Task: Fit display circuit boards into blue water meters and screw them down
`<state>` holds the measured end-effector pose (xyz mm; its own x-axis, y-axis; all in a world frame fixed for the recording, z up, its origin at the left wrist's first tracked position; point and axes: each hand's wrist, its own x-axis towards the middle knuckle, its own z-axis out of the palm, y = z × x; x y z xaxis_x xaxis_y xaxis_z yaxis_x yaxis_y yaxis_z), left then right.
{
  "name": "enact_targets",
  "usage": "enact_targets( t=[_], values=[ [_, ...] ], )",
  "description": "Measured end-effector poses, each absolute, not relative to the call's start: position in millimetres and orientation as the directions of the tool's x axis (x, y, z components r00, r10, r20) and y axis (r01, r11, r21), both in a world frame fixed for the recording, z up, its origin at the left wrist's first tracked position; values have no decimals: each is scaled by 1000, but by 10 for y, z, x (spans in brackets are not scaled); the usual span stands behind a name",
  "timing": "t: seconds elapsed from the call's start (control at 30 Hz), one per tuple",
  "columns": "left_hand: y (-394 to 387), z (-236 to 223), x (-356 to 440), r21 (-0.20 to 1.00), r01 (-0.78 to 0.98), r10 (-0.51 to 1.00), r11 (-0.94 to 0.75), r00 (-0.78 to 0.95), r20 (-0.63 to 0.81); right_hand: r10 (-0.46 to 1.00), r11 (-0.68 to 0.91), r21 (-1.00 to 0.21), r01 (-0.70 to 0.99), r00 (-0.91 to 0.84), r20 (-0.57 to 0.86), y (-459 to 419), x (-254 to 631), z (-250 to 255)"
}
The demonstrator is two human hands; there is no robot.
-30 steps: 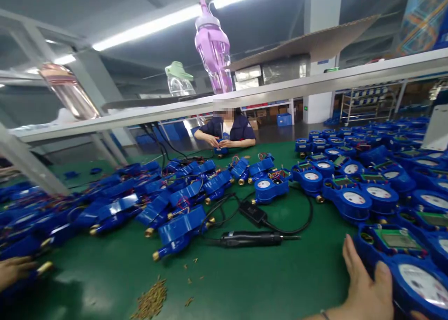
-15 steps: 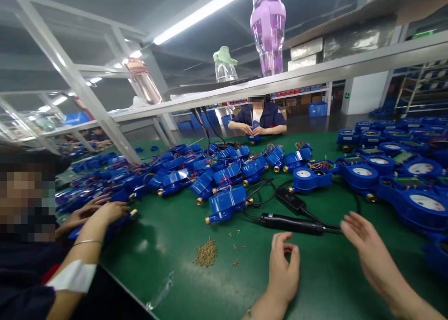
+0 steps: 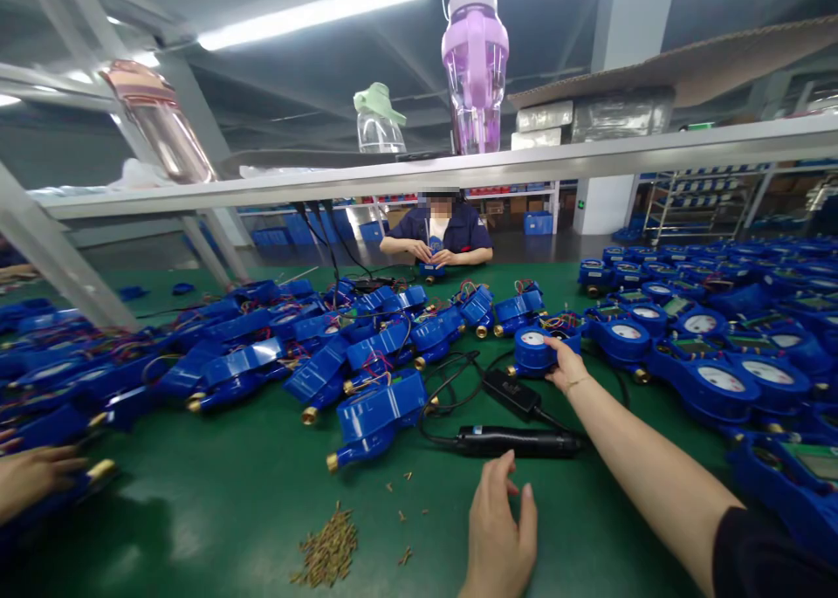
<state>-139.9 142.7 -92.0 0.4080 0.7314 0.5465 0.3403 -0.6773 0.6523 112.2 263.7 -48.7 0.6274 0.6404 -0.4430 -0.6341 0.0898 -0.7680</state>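
Note:
My right hand (image 3: 566, 367) reaches forward to a blue water meter (image 3: 532, 353) with a white dial, its fingers at the meter's right side and loose wires behind them. Lower down, my left hand (image 3: 501, 524) is held over the green table with thumb and fingers apart and nothing in it. Just beyond that hand lies a black cylindrical tool (image 3: 517, 442), which looks like an electric screwdriver, joined by a cable to a small black box (image 3: 511, 395). To the left is a heap of small brass-coloured screws (image 3: 327, 547), with several loose ones beside it.
Many blue meters (image 3: 380, 415) with brass ends spread across the left and middle. Rows of open meters (image 3: 724, 380) fill the right. A co-worker's hand (image 3: 39, 480) is at the left edge; another person (image 3: 437, 231) sits opposite. A shelf (image 3: 314, 179) carrying bottles crosses above the table.
My right hand has moved forward and left from the open table onto the water meter. My left hand stays low and open. The view has turned to the right.

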Motion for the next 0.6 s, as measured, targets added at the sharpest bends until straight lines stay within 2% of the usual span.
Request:
enact_targets(
  t=[0.13, 0.33, 0.43, 0.6],
  values=[
    [1426, -918, -1381, 669, 358, 755, -652, 391, 527, 654, 11, -779, -627, 594, -468, 2450, 1277, -414],
    [1475, -882, -1348, 770, 344, 840, -538, 297, 454, 747, 16, -830, -557, 558, -360, 1814, 1461, -33],
    [1542, -855, -1343, 844, 303, 894, -444, 219, 391, 810, -40, -828, -560, 467, -355, 1274, 1343, 29],
    [1586, -818, -1341, 949, 144, 948, -281, 194, 252, 858, -238, -781, -578, 252, -448, 326, 760, -212]
  ],
)
